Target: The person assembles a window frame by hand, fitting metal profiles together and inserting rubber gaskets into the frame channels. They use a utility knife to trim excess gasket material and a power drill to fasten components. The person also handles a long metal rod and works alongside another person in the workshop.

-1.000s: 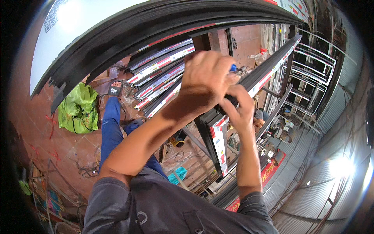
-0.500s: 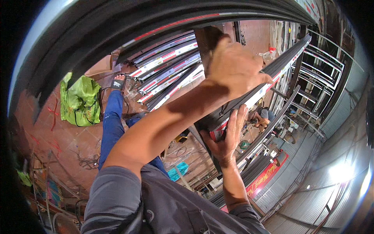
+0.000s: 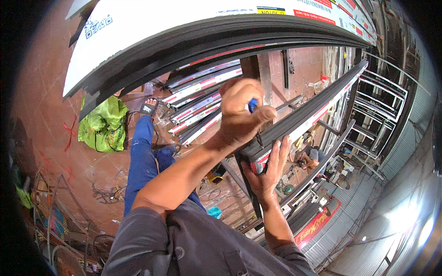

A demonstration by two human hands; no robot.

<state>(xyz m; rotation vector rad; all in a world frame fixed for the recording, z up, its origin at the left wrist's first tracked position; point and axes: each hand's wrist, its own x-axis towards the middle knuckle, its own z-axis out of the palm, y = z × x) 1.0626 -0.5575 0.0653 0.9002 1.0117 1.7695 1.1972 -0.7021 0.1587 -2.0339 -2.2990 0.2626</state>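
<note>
A long black metal profile point(image 3: 317, 94) with a white and red printed film along its side runs from the middle to the upper right. Around its near end my right hand point(image 3: 269, 170) is closed, fingers straight along the film side and thumb on the other. Just above that end my left hand point(image 3: 244, 101) makes a fist around a blue-handled tool point(image 3: 252, 105), whose kind I cannot make out. A thin dark shaft point(image 3: 260, 140) stands at the profile's end below the fist; whether it belongs to the tool is unclear.
A large stack of film-covered profiles point(image 3: 207, 34) arches across the top. More profiles point(image 3: 198, 99) lie left of centre, near a green bag point(image 3: 103, 124). A person point(image 3: 313, 158) crouches beyond my right hand. White metal frames point(image 3: 377, 101) stand at right.
My left hand has moved left and slightly down, and the blue handle now shows in it. My right hand stays on the profile's end. The view has tilted, showing the upper stack's white face.
</note>
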